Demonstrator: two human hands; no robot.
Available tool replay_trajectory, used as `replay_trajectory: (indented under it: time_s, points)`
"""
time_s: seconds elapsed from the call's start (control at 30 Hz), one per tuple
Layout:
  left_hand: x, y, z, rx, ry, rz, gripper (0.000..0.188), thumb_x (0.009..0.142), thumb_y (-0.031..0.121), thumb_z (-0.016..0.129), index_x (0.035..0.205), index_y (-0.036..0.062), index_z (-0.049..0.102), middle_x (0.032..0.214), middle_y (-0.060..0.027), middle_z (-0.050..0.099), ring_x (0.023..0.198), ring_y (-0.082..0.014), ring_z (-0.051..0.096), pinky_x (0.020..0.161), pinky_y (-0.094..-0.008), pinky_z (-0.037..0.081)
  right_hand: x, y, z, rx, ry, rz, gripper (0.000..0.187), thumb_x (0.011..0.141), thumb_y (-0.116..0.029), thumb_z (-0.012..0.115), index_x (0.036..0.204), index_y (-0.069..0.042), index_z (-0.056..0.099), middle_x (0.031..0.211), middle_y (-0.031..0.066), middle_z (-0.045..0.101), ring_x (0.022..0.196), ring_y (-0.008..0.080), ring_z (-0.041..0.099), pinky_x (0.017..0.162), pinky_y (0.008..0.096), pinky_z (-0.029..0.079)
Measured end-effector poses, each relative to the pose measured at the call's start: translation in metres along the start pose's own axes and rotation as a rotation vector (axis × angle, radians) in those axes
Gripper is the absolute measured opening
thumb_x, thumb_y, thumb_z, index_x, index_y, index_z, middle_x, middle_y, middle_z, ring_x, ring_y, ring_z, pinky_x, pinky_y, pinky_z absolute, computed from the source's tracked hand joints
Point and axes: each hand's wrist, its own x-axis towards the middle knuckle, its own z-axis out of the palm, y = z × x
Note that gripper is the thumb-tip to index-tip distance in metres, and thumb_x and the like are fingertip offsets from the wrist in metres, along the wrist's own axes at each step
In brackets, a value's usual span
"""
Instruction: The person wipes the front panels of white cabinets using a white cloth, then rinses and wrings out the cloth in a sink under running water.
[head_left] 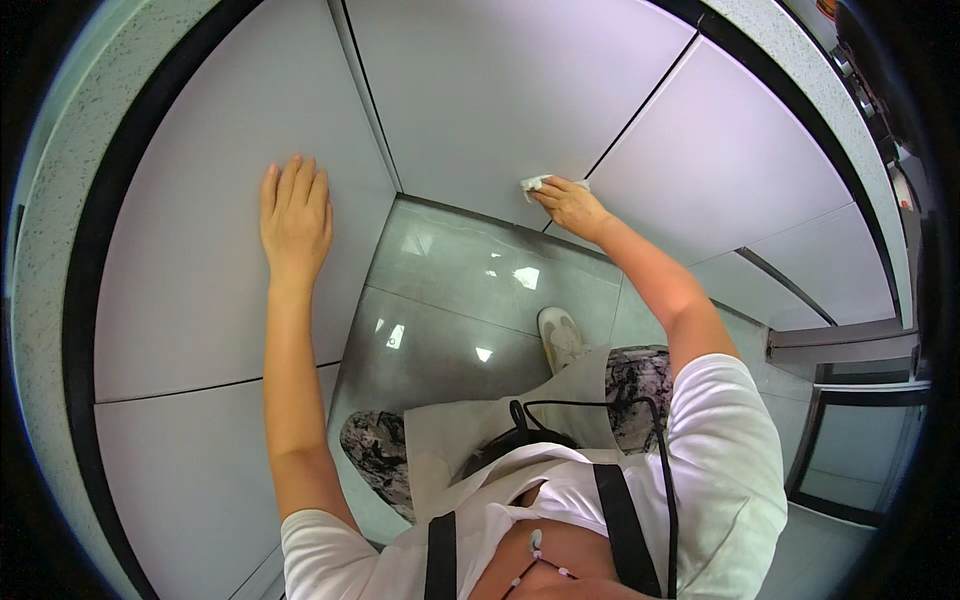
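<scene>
My left hand (296, 215) lies flat, fingers stretched out, against a white cabinet door (190, 250) on the left. A white cloth (537, 184) is under my right hand (572, 205), which presses it to the lower part of the far white cabinet door (500, 90), close to the seam with the door on its right (730, 140). Bits of the cloth stick out on both sides of my fingers. Whether it is a cloth or a paper wipe is hard to tell.
Speckled pale countertops (60, 200) run above the cabinets on both sides. Grey glossy floor tiles (450, 260) lie below, with my shoe (560, 335) on them. A black cable (665, 470) hangs over my front. To the lower right stands a dark-framed glass-fronted unit (860, 450).
</scene>
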Motion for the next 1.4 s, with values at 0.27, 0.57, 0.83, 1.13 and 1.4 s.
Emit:
replay_trajectory:
  time_s: [0.27, 0.57, 0.83, 1.13, 1.4]
  points:
    - [-0.004, -0.001, 0.008, 0.033, 0.028, -0.007, 0.021, 0.076, 0.012, 0.059, 0.097, 0.0085, 0.059, 0.106, -0.0038, 0.057, 0.109, -0.0177, 0.049, 0.1, -0.0391, 0.03, 0.023, 0.029, -0.103, -0.242, 0.192, 0.109, 0.033, 0.074, -0.011, 0.056, 0.106, -0.005, 0.059, 0.121, 0.0025, 0.05, 0.113, 0.0167, 0.045, 0.098, 0.0322, 0.034]
    - [0.0, 0.002, 0.005, 0.037, 0.061, 0.009, 0.018, 0.075, 0.012, 0.06, 0.092, 0.0091, 0.059, 0.1, -0.0034, 0.059, 0.105, -0.0171, 0.051, 0.098, -0.0393, 0.032, 0.048, 0.01, -0.052, -0.314, 0.024, -0.078, 0.035, 0.082, -0.015, 0.049, 0.116, -0.007, 0.054, 0.13, 0.0009, 0.043, 0.12, 0.0142, 0.038, 0.104, 0.0322, 0.025]
    - [-0.006, 0.003, 0.015, -0.026, 0.064, 0.036, 0.017, 0.072, 0.011, 0.061, 0.088, 0.0083, 0.059, 0.096, -0.004, 0.059, 0.101, -0.0188, 0.052, 0.097, -0.0409, 0.033, 0.03, 0.007, -0.049, -0.25, -0.058, 0.008, 0.036, 0.082, -0.015, 0.046, 0.117, -0.007, 0.053, 0.134, 0.0027, 0.039, 0.119, 0.0152, 0.039, 0.105, 0.0324, 0.023]
    - [0.0, 0.007, 0.002, -0.067, 0.114, 0.093, 0.019, 0.067, 0.01, 0.061, 0.085, 0.007, 0.057, 0.091, -0.0049, 0.057, 0.099, -0.0198, 0.052, 0.096, -0.0404, 0.035, -0.011, 0.011, -0.043, -0.205, -0.088, 0.058, 0.035, 0.082, -0.015, 0.045, 0.115, -0.005, 0.054, 0.131, 0.0043, 0.042, 0.121, 0.0162, 0.038, 0.106, 0.033, 0.022]
    - [-0.002, 0.008, 0.005, -0.035, 0.093, 0.069, 0.017, 0.071, 0.012, 0.06, 0.087, 0.0089, 0.058, 0.094, -0.004, 0.058, 0.101, -0.0186, 0.053, 0.098, -0.0411, 0.032, 0.024, 0.001, -0.053, -0.189, -0.035, 0.079, 0.034, 0.082, -0.014, 0.045, 0.113, -0.005, 0.055, 0.13, 0.0048, 0.044, 0.122, 0.016, 0.037, 0.106, 0.0341, 0.022]
